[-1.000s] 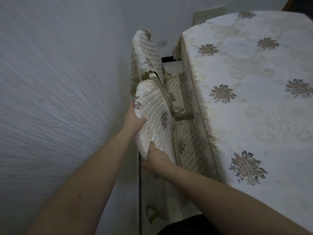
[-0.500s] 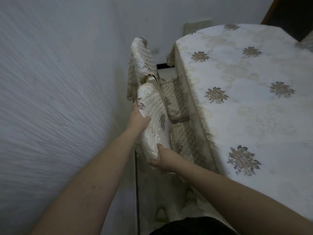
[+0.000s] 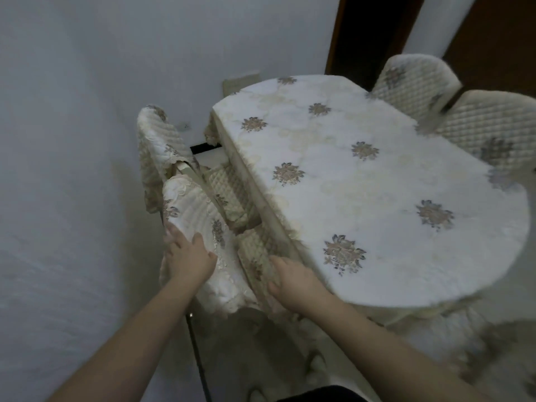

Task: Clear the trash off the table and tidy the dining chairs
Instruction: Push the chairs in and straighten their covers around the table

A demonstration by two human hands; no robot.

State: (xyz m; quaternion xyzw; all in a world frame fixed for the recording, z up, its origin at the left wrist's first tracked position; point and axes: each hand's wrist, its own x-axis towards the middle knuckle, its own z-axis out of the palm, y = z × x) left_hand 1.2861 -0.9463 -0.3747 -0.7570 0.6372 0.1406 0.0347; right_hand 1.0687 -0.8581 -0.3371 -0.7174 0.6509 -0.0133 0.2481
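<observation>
A dining table (image 3: 362, 184) under a white cloth with flower motifs fills the right. Two chairs with quilted cream covers stand between it and the left wall. The near chair's backrest (image 3: 191, 207) is under my left hand (image 3: 187, 253), whose fingers curl over its top edge. My right hand (image 3: 293, 281) grips the near edge of that chair's quilted seat cushion (image 3: 255, 250), which is tucked partly under the table edge. The far chair (image 3: 158, 140) stands just behind, its seat also under the table.
A plain grey wall (image 3: 72, 169) runs close along the left. Two more covered chairs (image 3: 452, 108) stand at the table's far right side. A dark wooden door frame (image 3: 342, 33) rises behind. Pale floor with a dark line lies below my arms.
The view has pulled back and swung right, showing the whole table. My right hand left the backrest's lower edge for the seat cushion. My left hand stays on the backrest.
</observation>
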